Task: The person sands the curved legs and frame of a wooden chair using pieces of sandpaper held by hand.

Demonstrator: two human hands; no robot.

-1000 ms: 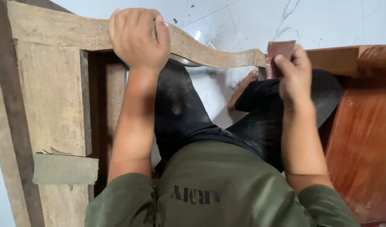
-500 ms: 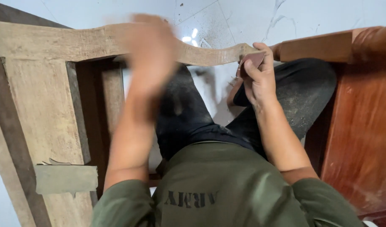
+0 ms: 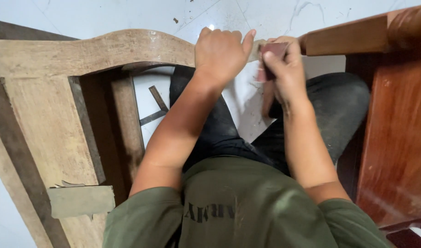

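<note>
A: Start at nine o'clock. What lies there?

B: A bare, unfinished wooden frame, pale and dusty, with a darker strip along its outer edge. Down at seven o'clock a loose scrap of thin board lies on it.

A: And its top?

B: A curved wooden rail arches from ten o'clock toward twelve. Through the opening below it you see white tiled floor with a couple of thin dark slats lying on it.

A: Where is the left hand?

B: The left hand sits at twelve o'clock, clamped over the top of that curved rail, fingers wrapped over its far edge, thumb sticking up.

A: The right one?

B: Just beside it, toward one o'clock. The right hand pinches a small reddish-brown sanding block between fingers and thumb, pressed where the rail's end meets the next piece. The hand is a little blurred.

A: Farther right?

B: A polished reddish wooden piece fills three o'clock, its top bar running up to one. The person's dark trousers and green shirt fill the middle and six o'clock.
</note>
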